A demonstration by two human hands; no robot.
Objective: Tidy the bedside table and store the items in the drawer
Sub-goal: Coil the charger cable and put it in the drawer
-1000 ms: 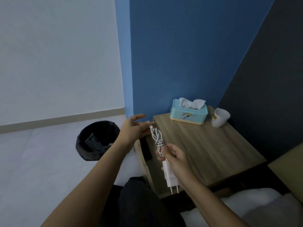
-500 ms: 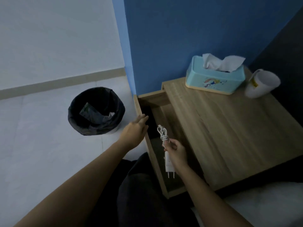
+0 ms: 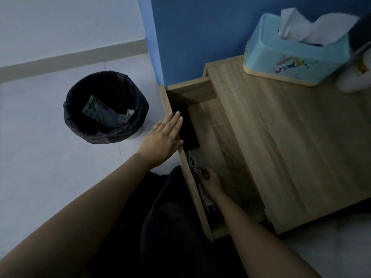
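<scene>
Head view, lower centre of the frame: the right hand (image 3: 210, 182) pinches a white charger with its bundled cable (image 3: 193, 163) inside the open wooden drawer (image 3: 226, 149), long axis along the front panel. Left hand (image 3: 162, 137), fingers spread flat, rests on that panel's top edge; light wood table (image 3: 291, 147) lies right.

We see a dim room under cool, low light. In the upper left of the frame a pale wall (image 3: 60, 23) meets a light tiled floor (image 3: 40, 157) along a beige skirting strip (image 3: 70, 60). A deep blue wall (image 3: 200, 33) fills the upper centre. Left of centre a round bin (image 3: 105, 107) lined with a black bag stands on the floor, with some litter inside. At the lower right edge we see pale bedding (image 3: 331, 247).
</scene>
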